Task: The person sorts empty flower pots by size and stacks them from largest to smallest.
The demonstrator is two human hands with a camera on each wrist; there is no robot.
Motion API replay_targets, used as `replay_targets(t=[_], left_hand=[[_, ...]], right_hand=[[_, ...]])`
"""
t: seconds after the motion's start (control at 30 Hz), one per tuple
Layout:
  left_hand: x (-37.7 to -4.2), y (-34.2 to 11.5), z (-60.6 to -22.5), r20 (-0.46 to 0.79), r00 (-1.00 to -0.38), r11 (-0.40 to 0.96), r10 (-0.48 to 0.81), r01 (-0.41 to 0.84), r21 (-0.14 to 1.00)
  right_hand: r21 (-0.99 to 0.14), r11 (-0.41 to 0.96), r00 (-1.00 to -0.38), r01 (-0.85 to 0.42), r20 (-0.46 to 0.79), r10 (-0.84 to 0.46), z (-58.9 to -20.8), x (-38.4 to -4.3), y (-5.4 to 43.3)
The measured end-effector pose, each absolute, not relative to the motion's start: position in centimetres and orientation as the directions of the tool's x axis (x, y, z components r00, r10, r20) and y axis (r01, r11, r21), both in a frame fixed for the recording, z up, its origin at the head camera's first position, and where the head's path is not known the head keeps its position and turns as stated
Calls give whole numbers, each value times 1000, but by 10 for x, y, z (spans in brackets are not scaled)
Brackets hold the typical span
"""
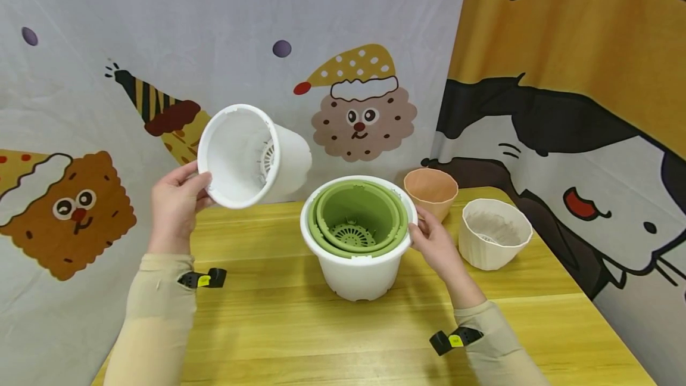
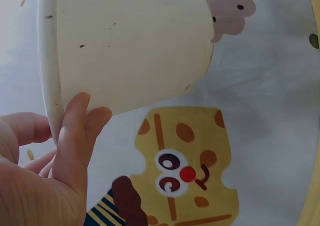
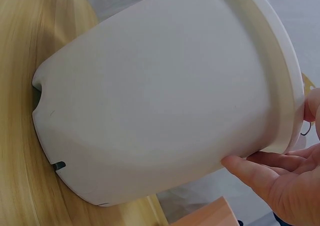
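My left hand (image 1: 179, 204) pinches the rim of a white flowerpot (image 1: 292, 156) and holds it up off the table, tipped so its open mouth faces left toward me. In the left wrist view, fingers (image 2: 75, 131) lie along the pot's outer wall under the rim. A second white flowerpot (image 1: 360, 276) stands upright on the table with green flowerpots (image 1: 359, 210) nested inside it. My right hand (image 1: 436, 246) grips this pot's rim at its right side. The right wrist view shows fingers (image 3: 250, 173) beneath the rim against the white wall (image 3: 165, 95).
Behind my right hand, an orange pot (image 1: 431, 189) stands near the table's back edge. A cream faceted pot (image 1: 494, 237) is to its right. The wooden table (image 1: 257, 326) meets a cartoon-printed curtain (image 1: 214, 28) at the back and right.
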State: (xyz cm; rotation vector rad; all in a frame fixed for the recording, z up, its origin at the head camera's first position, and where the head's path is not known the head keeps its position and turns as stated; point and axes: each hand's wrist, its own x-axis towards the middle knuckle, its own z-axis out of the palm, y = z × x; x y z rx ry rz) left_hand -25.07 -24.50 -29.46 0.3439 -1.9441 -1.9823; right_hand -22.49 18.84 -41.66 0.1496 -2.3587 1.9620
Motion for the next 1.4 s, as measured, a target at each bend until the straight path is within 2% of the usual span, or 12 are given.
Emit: replay_targets(t=[0.33,0.6,1.03,1.4], left_hand=[[-255,-229,-280,110,-937,-27,-331,125,992],[-256,-211,-272,166,-948,54,-272,158,986],[-261,-183,-260,192,-970,44,-149,187,981],[-265,-163,-257,212,-973,173,-93,193,966]], right_hand=[[-976,181,-993,-117,114,-29,-417,-226,189],[-979,168,-993,-117,114,-30,-417,-226,188],[-979,170,-994,-111,108,-28,-417,-225,188],[-979,178,-995,-101,97,-29,-416,-225,188]])
